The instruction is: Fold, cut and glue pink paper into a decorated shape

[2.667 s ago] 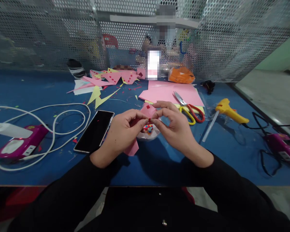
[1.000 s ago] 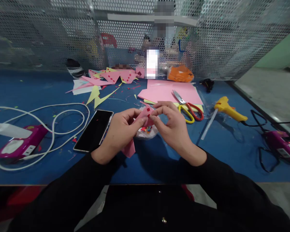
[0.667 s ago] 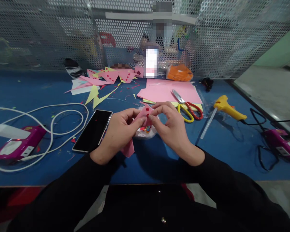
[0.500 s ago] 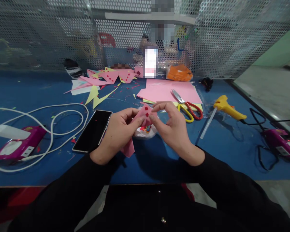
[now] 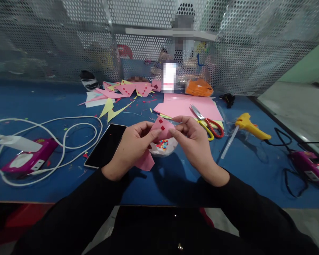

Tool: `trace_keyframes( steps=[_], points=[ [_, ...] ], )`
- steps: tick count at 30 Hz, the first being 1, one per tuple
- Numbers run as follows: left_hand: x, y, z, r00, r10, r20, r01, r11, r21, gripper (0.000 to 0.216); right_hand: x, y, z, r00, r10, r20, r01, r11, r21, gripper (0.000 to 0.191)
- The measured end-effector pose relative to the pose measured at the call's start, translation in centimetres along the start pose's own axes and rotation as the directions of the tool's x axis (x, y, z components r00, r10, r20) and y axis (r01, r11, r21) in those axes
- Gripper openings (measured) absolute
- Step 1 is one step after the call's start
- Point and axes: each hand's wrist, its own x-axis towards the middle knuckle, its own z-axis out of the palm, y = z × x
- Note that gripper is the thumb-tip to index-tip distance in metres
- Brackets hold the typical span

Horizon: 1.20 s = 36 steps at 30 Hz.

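A pink paper piece (image 5: 163, 131) with two red diamond shapes on it is held up over a small bowl (image 5: 164, 151) of colourful bits. My left hand (image 5: 134, 143) grips its left side, thumb in front and fingers behind; a lower part of the paper hangs below that hand. My right hand (image 5: 192, 141) pinches the paper's right edge between thumb and fingers. Beyond the right hand lie scissors (image 5: 207, 122) with red and yellow handles, partly on pink paper sheets (image 5: 188, 104).
A phone (image 5: 105, 145) lies left of my left hand, near a white cable (image 5: 65, 141) and a purple power strip (image 5: 29, 156). At right are a yellow glue gun (image 5: 250, 125) and another purple power strip (image 5: 311, 166). Cut paper scraps (image 5: 110, 108) lie at the back.
My right hand's fingers, raised over the paper's top edge before, have come down and now pinch its right side. The paper faces me more fully, and more of the bowl shows.
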Motion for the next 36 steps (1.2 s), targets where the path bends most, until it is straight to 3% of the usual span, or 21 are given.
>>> trace_keyframes(
  steps=[17,36],
  points=[
    [-0.06,-0.35,-0.12,0.998,0.012,-0.066,-0.01,0.999,0.038,0.034,-0.86,-0.1,0.59,0.995,-0.071,0.074,0.077,0.993,-0.093,0.024],
    [0.06,-0.12,0.01,0.998,-0.017,-0.06,0.016,1.0,-0.018,0.031,-0.73,0.25,0.58,0.997,-0.027,0.07,0.029,0.999,-0.03,0.024]
  ],
)
